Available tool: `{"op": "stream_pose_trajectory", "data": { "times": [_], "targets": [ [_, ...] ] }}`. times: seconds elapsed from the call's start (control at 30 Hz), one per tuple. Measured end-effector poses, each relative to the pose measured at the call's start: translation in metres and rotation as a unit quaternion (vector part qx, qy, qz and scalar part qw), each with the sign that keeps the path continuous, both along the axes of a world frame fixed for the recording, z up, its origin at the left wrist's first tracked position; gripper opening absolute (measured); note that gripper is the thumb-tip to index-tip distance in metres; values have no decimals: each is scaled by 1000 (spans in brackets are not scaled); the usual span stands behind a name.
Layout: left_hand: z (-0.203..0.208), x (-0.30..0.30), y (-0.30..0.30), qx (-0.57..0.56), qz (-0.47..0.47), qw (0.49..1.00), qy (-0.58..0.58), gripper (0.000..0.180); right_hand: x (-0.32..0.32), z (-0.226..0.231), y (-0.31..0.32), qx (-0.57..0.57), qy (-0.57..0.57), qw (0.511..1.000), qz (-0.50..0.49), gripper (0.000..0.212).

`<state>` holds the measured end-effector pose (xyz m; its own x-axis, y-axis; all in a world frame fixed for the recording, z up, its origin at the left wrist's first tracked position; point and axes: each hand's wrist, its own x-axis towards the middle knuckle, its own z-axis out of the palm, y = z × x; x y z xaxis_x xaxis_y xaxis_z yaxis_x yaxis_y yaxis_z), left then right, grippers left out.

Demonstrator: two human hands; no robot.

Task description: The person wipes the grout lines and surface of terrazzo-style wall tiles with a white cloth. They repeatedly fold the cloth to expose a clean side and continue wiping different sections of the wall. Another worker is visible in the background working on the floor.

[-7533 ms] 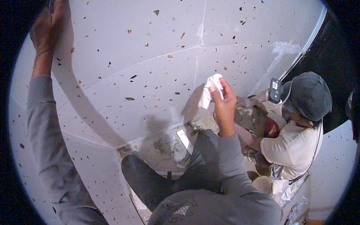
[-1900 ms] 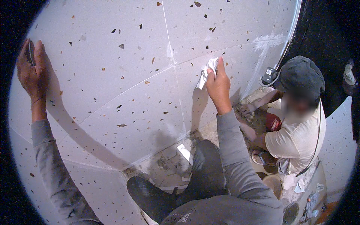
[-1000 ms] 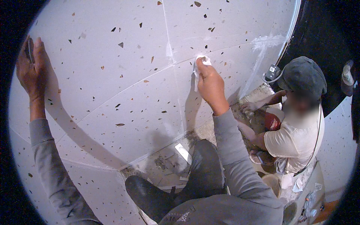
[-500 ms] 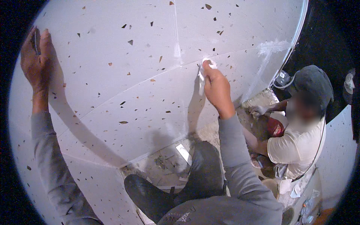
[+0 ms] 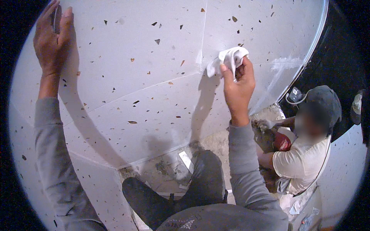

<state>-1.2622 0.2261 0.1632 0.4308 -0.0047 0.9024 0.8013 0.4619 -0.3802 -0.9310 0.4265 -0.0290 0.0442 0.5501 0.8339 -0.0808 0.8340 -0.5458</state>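
Between the thumb and fingers of my right hand (image 5: 239, 92) is a bunched white cloth (image 5: 232, 57), close to a seam of the speckled wall panel (image 5: 154, 104). The panel is pale grey with dark and amber chips, and thin joint lines cross it. My left hand (image 5: 53, 44) rests against the panel at the upper left, with its fingers stretched out and nothing in it. The cloth hides part of the right fingers.
At the right a co-worker in a cap and pale shirt (image 5: 298, 163) crouches by the wall's foot, a red rounded object (image 5: 282, 141) nearby. A white strip (image 5: 186, 161) lies on the dusty ledge by my knees. Scraps of paper (image 5: 295, 208) litter the lower right.
My right hand has lifted and turned, and the cloth is now more spread out over the fingertips. The view has shifted; my left hand stays stretched out on the panel.
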Motion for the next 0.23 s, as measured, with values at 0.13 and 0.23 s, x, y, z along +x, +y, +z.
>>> {"op": "stream_pose_trajectory", "data": {
  "times": [0.13,0.23],
  "targets": [
    [0,-1,-1,-6,-38,999,4,42,-28,-25,-23,118,0,988,-101,40],
    [1,-12,-1,-7,-18,1000,6,45,-48,-45,-25,117,-37,987,-104,44]
  ]
}}
